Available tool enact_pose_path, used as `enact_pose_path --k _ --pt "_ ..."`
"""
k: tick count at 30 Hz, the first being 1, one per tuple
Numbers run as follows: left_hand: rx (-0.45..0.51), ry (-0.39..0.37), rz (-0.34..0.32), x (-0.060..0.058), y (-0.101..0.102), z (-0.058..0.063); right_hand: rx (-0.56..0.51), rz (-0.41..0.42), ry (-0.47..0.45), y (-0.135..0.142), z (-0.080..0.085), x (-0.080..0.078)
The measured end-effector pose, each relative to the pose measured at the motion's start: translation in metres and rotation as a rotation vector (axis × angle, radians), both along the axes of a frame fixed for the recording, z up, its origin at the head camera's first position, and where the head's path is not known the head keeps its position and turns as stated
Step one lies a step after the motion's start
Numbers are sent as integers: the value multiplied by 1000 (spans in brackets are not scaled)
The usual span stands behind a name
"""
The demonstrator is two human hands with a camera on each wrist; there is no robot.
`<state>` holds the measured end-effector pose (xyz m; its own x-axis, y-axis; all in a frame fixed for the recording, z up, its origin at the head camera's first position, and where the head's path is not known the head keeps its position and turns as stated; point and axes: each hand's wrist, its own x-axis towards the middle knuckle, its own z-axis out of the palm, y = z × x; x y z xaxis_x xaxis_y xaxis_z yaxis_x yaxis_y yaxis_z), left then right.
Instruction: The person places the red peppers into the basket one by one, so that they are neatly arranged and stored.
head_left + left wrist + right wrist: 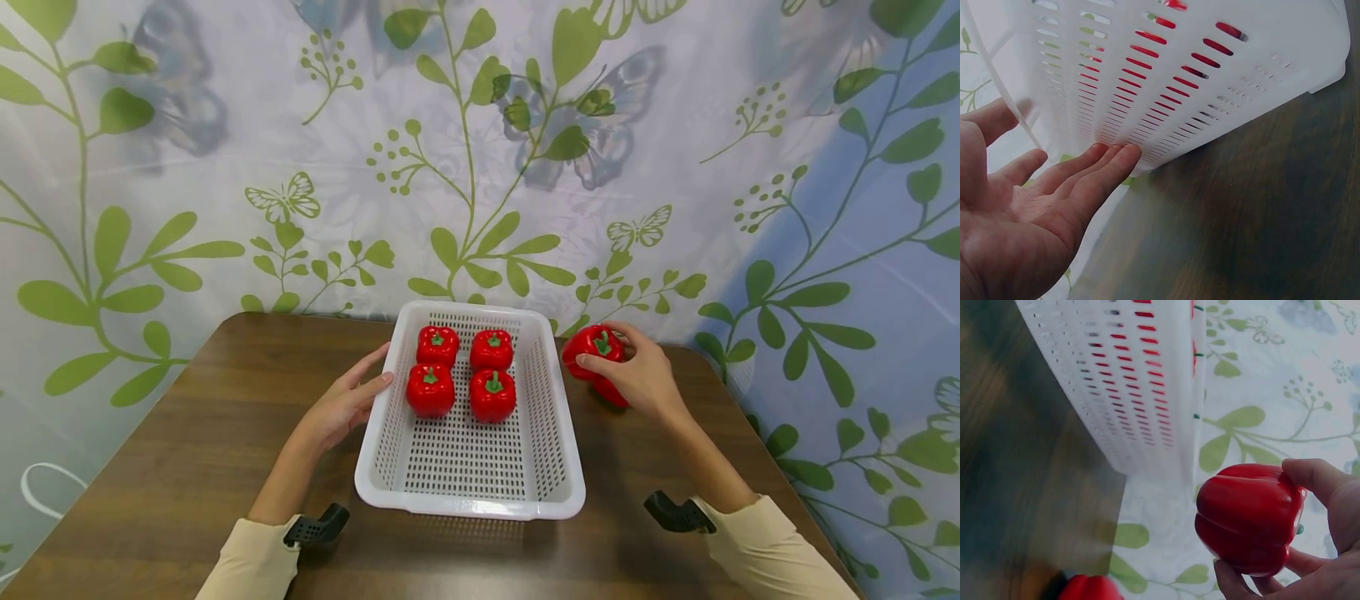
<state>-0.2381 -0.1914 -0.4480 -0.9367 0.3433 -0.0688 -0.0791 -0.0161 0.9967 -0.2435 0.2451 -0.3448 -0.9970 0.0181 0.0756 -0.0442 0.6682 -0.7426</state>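
A white perforated basket stands on the table with several red bell peppers grouped in its far left part. My left hand is at the basket's left side, its fingers fairly straight; in the left wrist view the fingertips touch the slotted wall. To the right of the basket, my right hand grips a red bell pepper between thumb and fingers, raised off the table. Another red pepper lies below it on the table, partly hidden by the held one.
The brown wooden table ends at a patterned cloth hanging behind and to the right. A white cable loops at the far left. Black straps with camera mounts sit at both wrists.
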Motion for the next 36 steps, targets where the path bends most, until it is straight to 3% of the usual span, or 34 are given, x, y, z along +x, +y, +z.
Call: enact_pose_path --k 9,20,36 --pt "1 0 3 1 4 -1 29 53 71 -21 14 4" --pt "-2 -5 15 4 9 1 -6 229 107 -54 24 9" --pt "11 8 -10 1 1 0 1 375 39 -109 16 27"
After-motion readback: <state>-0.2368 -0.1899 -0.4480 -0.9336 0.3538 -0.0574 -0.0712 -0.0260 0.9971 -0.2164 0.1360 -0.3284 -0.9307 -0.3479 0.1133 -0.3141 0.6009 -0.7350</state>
